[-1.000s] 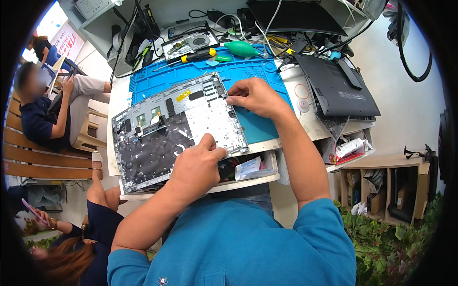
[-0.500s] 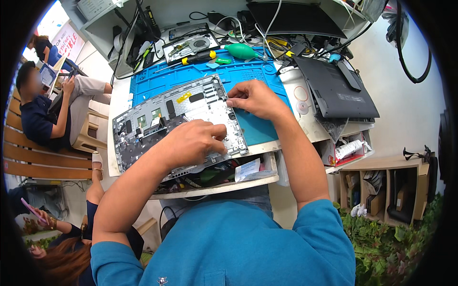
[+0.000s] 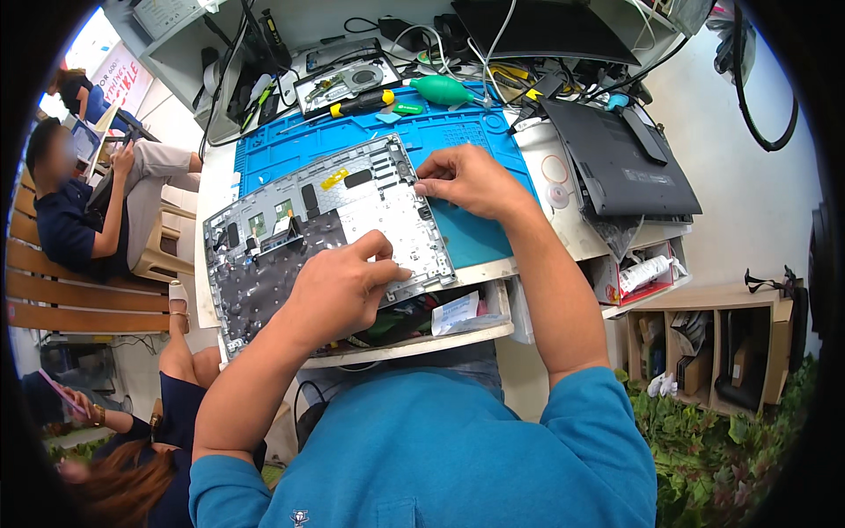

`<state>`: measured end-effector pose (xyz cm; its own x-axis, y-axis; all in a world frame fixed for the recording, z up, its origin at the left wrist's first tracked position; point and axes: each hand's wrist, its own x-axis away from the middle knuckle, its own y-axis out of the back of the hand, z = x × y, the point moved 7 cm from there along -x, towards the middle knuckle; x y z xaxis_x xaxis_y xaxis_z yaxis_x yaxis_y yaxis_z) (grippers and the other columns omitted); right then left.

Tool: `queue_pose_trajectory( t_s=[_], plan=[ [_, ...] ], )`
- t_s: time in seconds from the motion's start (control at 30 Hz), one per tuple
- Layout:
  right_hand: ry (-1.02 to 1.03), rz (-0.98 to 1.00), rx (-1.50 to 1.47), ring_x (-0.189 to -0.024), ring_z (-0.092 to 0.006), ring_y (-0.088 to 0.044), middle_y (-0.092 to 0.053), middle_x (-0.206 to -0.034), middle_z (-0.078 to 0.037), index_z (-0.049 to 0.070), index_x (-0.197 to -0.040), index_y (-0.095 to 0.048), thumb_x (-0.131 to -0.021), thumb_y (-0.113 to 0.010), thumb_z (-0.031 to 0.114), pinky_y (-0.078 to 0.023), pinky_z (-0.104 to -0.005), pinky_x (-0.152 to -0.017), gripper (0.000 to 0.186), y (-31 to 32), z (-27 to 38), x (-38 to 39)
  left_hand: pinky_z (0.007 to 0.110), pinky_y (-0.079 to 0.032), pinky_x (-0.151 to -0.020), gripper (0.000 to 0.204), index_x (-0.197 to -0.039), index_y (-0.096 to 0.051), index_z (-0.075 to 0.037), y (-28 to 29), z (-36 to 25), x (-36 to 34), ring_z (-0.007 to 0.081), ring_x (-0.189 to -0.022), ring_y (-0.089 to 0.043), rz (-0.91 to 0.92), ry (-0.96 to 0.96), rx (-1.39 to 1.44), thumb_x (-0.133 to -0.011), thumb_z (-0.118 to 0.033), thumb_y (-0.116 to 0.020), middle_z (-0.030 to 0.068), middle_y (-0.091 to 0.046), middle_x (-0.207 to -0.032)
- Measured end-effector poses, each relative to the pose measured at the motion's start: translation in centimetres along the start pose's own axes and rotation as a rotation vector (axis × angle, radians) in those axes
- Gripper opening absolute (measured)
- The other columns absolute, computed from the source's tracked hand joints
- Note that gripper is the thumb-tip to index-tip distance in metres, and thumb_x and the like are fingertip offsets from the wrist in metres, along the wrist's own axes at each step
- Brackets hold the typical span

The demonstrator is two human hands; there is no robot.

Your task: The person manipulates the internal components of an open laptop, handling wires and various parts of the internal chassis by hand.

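Observation:
A laptop's stripped top case (image 3: pixel 326 229) lies underside up and tilted, with a black keyboard backing, bare metal and a yellow sticker. Its upper part rests on a blue repair mat (image 3: pixel 480 238), and its lower edge reaches over the open drawer. My right hand (image 3: pixel 466 182) pinches the case's right edge near its upper corner, thumb and index finger together. Low on the bare metal area, my left hand (image 3: pixel 341 286) is closed, its fingers curled and tips bunched against the surface. Whatever those fingertips may hold is hidden.
Behind the case lie a yellow-black screwdriver (image 3: pixel 363 104), a green air blower (image 3: pixel 440 90) and an opened device (image 3: pixel 348 84). A dark laptop (image 3: pixel 616 163) sits at right. Below, the drawer (image 3: pixel 414 348) holds cables and paper. People sit at left.
My left hand has moved left and slightly toward me across the case, uncovering more of the bare metal. The right hand keeps its place at the edge.

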<state>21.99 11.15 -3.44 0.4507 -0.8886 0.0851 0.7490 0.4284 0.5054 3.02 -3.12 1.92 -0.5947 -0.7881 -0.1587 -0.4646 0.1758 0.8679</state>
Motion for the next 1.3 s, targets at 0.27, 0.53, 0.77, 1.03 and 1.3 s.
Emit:
queue_pose_trajectory(
  t_s=[0.27,0.53,0.77,1.03,1.3],
  plan=[
    [-0.01,-0.002,-0.019,-0.088,-0.0118,-0.074,-0.083,-0.102,-0.007,-0.001,-0.122,-0.082,-0.101,-0.087,0.02,-0.058,-0.0298,-0.073,0.03,-0.2,0.2,-0.1,0.043,-0.06,-0.07,0.037,-0.111,-0.087,-0.022,-0.6,-0.8,0.9,0.0297,-0.081,-0.075,-0.13,-0.019,-0.099,-0.083,0.002,-0.081,0.0038,-0.07,-0.107],
    [-0.022,-0.013,-0.033,-0.084,-0.011,-0.071,-0.083,-0.1,-0.006,-0.001,-0.12,-0.082,-0.1,-0.087,0.02,-0.056,-0.0291,-0.07,0.03,-0.1,0.2,0.2,0.042,-0.061,-0.072,0.034,-0.109,-0.087,-0.019,1.2,1.6,2.6,0.0289,-0.085,-0.076,-0.056,0.087,0.026,-0.083,0.001,-0.08,0.0036,-0.071,-0.107],
    [-0.013,-0.024,-0.037,-0.082,-0.0104,-0.071,-0.082,-0.098,-0.006,-0.001,-0.119,-0.082,-0.099,-0.088,0.02,-0.056,-0.0288,-0.068,0.029,-0.1,0.1,0.2,0.042,-0.058,-0.075,0.033,-0.11,-0.088,-0.019,0.5,1.3,2.1,0.0298,-0.089,-0.075,0.026,-0.017,0.037,-0.084,0.001,-0.081,0.0051,-0.071,-0.105],
    [-0.016,-0.027,-0.042,-0.082,-0.0103,-0.07,-0.082,-0.098,-0.007,-0.002,-0.119,-0.082,-0.099,-0.088,0.019,-0.056,-0.0287,-0.069,0.03,-0.1,0.3,0.2,0.04,-0.059,-0.073,0.033,-0.108,-0.087,-0.02,1.7,1.9,2.5,0.0285,-0.088,-0.075,-0.118,0.04,0.004,-0.084,0.001,-0.081,0.004,-0.071,-0.103],
    [-0.031,-0.021,-0.049,-0.082,-0.0104,-0.071,-0.082,-0.098,-0.006,-0.002,-0.12,-0.082,-0.099,-0.088,0.02,-0.056,-0.0288,-0.069,0.031,-0.1,0.3,0.2,0.042,-0.059,-0.073,0.031,-0.107,-0.087,-0.019,1.6,2.1,2.3,0.029,-0.086,-0.075,-0.028,-0.03,0.0,-0.085,0.001,-0.079,0.004,-0.071,-0.103]
  ],
)
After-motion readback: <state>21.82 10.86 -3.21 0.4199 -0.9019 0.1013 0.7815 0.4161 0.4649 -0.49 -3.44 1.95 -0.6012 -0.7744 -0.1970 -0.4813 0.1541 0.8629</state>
